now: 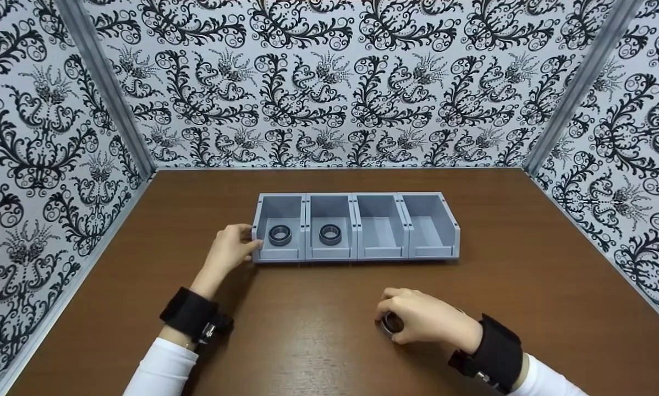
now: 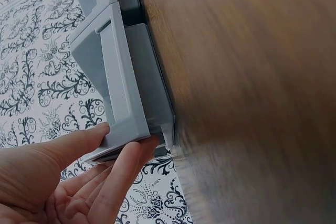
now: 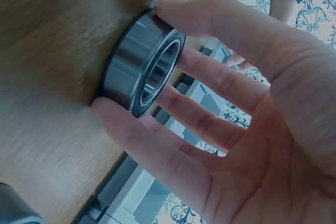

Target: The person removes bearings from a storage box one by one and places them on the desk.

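Observation:
My right hand (image 1: 423,316) is low over the table, its thumb and fingers round the rim of a ball bearing (image 3: 134,64). The bearing has a shiny steel outer ring and dark seal, and its face is turned toward the palm. At the far left end of the bin row, my left hand (image 1: 231,247) pinches the side wall of the leftmost grey bin (image 2: 123,77), thumb on the inside and fingers outside. One bearing (image 1: 280,235) lies flat in that leftmost bin, and another bearing (image 1: 330,235) lies in the second bin.
The third bin (image 1: 378,231) and fourth bin (image 1: 426,228) hold nothing visible. All stand joined in a row on the brown table (image 1: 307,319). Patterned walls (image 1: 329,82) enclose the back and sides. A rounded metallic thing (image 3: 18,208) shows at the right wrist view's corner.

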Motion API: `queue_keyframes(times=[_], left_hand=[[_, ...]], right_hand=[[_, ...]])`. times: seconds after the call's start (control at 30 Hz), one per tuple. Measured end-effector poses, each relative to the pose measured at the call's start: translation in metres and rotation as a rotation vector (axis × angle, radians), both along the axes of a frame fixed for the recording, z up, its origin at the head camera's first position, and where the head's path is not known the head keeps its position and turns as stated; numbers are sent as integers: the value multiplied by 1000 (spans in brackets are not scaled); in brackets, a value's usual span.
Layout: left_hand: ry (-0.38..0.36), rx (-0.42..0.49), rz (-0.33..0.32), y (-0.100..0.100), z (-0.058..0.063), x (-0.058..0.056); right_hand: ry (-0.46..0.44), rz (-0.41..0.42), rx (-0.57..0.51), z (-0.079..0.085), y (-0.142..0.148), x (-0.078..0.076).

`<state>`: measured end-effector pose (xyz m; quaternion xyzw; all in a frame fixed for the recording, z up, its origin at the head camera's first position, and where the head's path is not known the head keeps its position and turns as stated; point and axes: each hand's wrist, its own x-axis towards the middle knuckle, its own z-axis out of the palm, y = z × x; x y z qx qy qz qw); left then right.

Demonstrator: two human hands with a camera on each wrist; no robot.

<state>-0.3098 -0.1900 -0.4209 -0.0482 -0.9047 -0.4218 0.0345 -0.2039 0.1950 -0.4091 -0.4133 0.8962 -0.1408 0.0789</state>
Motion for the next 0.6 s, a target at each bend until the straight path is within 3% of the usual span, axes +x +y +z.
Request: queue_keyframes(times=[0.6], left_hand=[[-23, 7, 6, 0, 0, 0]], right_hand=[[51, 23, 9, -2, 1, 2]])
